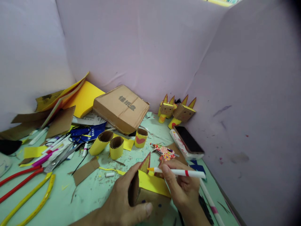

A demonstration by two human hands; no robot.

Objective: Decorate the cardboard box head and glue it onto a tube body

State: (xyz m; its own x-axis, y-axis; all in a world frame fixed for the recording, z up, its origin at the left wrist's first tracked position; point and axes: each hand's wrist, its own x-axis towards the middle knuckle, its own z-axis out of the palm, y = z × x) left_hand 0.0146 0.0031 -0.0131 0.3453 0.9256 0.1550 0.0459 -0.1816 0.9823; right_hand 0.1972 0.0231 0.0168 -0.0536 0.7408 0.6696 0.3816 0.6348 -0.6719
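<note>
- We hold a small brown cardboard box with a bright yellow top [157,194] low in our view, over the pale green tabletop [89,197]; it is our landmark.
- Our left hand [127,197] is curled around its left side, thumb across its dotted front, fingers closed against it.
- Our right hand [184,188], at its right, pinches a white marker with an orange tip and red band [188,173] between thumb and fingers.
- The tip is beside the pointed brown-and-yellow ear [145,163] rising from the box's back edge; we cannot tell whether they touch.
- Beyond the box and to its left stand three yellow-wrapped cardboard tubes [116,150], one with a red heart.
- Farther beyond it we see a flat brown carton with dark printing [121,108] and, to the right, eared cardboard figures [184,113].
- Right of and beyond it, a black smartphone [188,139] rests on a white packet [180,145].
- Well left of it lie red-handled scissors [50,164] and a yellow-handled tool [48,188].
</note>
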